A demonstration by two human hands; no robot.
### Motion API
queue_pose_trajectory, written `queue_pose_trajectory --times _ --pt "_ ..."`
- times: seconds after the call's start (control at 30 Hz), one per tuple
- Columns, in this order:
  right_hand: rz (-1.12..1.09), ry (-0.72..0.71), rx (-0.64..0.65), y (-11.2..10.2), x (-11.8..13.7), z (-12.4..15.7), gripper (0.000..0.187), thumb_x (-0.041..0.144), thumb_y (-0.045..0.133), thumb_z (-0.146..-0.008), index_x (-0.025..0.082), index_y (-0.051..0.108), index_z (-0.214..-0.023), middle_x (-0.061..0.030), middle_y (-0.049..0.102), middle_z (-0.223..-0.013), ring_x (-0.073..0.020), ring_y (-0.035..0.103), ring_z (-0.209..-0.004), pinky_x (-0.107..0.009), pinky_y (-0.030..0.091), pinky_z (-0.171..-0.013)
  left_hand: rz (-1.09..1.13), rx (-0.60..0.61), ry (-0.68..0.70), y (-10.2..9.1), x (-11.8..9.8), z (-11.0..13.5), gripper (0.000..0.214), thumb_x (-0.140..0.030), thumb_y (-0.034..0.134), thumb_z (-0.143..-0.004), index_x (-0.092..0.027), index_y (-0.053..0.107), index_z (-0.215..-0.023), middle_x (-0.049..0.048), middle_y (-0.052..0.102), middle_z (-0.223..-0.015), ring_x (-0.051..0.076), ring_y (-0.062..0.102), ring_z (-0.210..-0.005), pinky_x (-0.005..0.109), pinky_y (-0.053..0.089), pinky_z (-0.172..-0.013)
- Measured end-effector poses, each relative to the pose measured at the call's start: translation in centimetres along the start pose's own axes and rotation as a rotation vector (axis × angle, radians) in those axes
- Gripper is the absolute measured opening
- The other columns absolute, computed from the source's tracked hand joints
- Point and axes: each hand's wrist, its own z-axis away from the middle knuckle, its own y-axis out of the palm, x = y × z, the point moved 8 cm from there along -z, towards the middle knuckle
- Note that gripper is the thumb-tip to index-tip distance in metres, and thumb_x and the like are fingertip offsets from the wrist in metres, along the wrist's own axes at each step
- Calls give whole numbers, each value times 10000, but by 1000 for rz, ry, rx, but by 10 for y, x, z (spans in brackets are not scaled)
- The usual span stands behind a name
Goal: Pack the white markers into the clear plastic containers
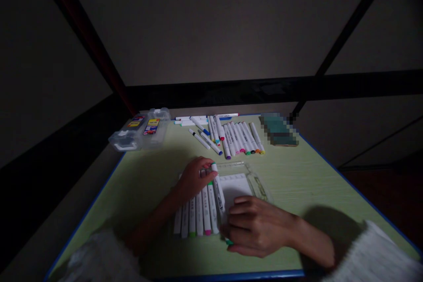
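A white marker (218, 194) with green at its ends slants over the right end of a row of white markers (198, 211). My left hand (195, 178) pinches its far end between thumb and fingers. At the near end, the curled fingers of my right hand (253, 227) close around the same marker, hiding part of it. The row lies side by side over a clear plastic tray (231, 165), with green and pink caps showing. A white slotted insert (235, 183) shows in the tray, partly under my right hand.
Behind the tray lie a group of loose white markers (243, 136) with coloured caps and a scattered pair (205, 141). At the back left is a clear plastic case (153, 134) with labels. A blurred-out phone-like object (279, 130) lies back right. The table (307, 185) has blue edges.
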Motion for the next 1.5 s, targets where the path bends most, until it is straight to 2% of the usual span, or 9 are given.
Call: queue_pose_trajectory --times 0.27,0.5,0.73,1.03,1.27,1.4,1.5 --pt "-17 19 -1 2 -1 0 273 393 440 -852 189 556 -712 11 542 -570 -132 447 -538 -307 308 -531 -82 34 74 5 -5 2 179 -175 609 -691 -157 600 -869 47 593 -841 174 552 -806 296 437 -757" --pt "-26 45 68 4 -2 -1 251 392 446 -845 199 546 -720 3 552 -585 -144 476 -558 -316 319 -527 -91 66 30 7 -2 -2 187 -157 624 -666 -168 601 -851 33 593 -814 165 552 -779 280 440 -724" --pt "-29 32 63 8 -1 1 302 442 405 -841 203 518 -696 3 532 -549 -142 454 -529 -320 305 -515 -134 71 82 9 -8 -1 188 -143 684 -625 -165 609 -796 44 617 -837 200 553 -855 320 421 -784" --pt "7 68 73 7 -4 3 300 465 437 -830 209 543 -713 8 544 -564 -143 466 -529 -325 308 -537 -145 83 101 10 -7 0 185 -147 675 -655 -172 605 -825 43 624 -869 198 553 -875 316 417 -789" --pt "21 79 91 7 -4 4 317 475 434 -845 193 574 -805 1 574 -589 -143 469 -529 -330 305 -549 -181 101 127 11 -10 0 174 -157 663 -679 -162 595 -839 45 622 -879 199 544 -886 324 415 -801" --pt "16 81 79 6 -4 5 330 460 388 -871 189 573 -829 0 568 -590 -145 468 -544 -325 306 -562 -206 106 131 10 -13 1 155 -160 649 -697 -161 589 -839 43 621 -878 197 540 -889 327 414 -810" --pt "27 71 14 0 -3 5 366 454 330 -899 193 560 -783 -1 549 -571 -142 455 -540 -317 299 -551 -212 108 141 11 -14 2 110 -172 601 -744 -165 585 -853 44 620 -885 196 534 -897 329 414 -814"
